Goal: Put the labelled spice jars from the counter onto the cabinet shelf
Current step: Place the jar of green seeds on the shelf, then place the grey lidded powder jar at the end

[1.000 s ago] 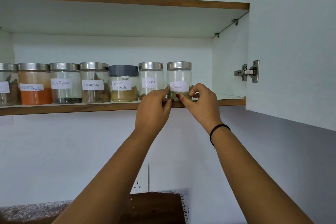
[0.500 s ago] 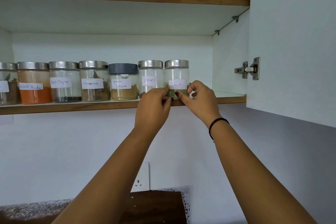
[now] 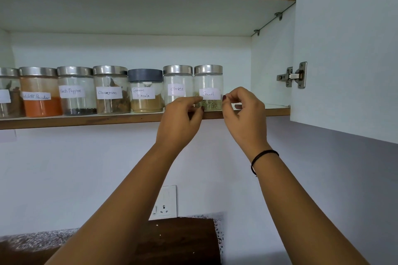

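Fennel jar [image 3: 208,88] stands rightmost on the shelf [image 3: 86,120], apparently touching the Cloves jar [image 3: 178,87] at its left.

Fennel jar [image 3: 208,90]: clear glass, brushed-metal lid, paper label; shelf [image 3: 86,121] wood-edged.

The leftmost glass jar with a steel lid [image 3: 7,92] is cut by the left edge, its white label [image 3: 4,96] unreadable. The left hand [image 3: 179,121] hides the lower part of the glass jar labelled Cloves [image 3: 178,86]. The dark wooden surface [image 3: 178,241] runs behind both forearms.
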